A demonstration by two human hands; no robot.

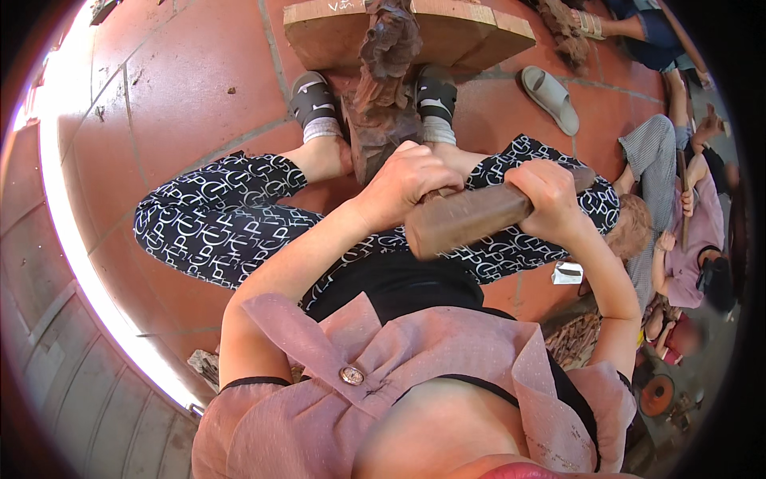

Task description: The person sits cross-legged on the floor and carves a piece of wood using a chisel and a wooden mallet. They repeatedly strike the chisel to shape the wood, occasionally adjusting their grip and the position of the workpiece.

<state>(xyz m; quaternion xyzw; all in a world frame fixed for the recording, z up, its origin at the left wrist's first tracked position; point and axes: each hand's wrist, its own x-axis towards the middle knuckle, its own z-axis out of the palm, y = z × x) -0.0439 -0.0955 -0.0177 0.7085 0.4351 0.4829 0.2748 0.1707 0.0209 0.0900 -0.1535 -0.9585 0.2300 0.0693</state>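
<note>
My right hand [550,195] is wrapped round a brown wooden mallet [463,219], its thick end slanting down to the left over my lap. Just left of it, my left hand [411,184] is closed on a chisel [436,194]; only the butt of its wooden handle shows, and the blade is hidden. The mallet's head lies close by that butt; whether they touch I cannot tell. Beyond my left hand a dark brown carved piece of wood [381,120] stands between my feet, rough and knobbly toward its top. A thick pale wooden board [471,40] lies behind it.
Red floor tiles [199,80] spread around me. A loose grey slipper [550,100] lies at the right, and a small white packet [567,273] sits by my right knee. Other people [694,239] sit along the right, one holding a long stick-like tool. A bright wall edge [64,215] curves at the left.
</note>
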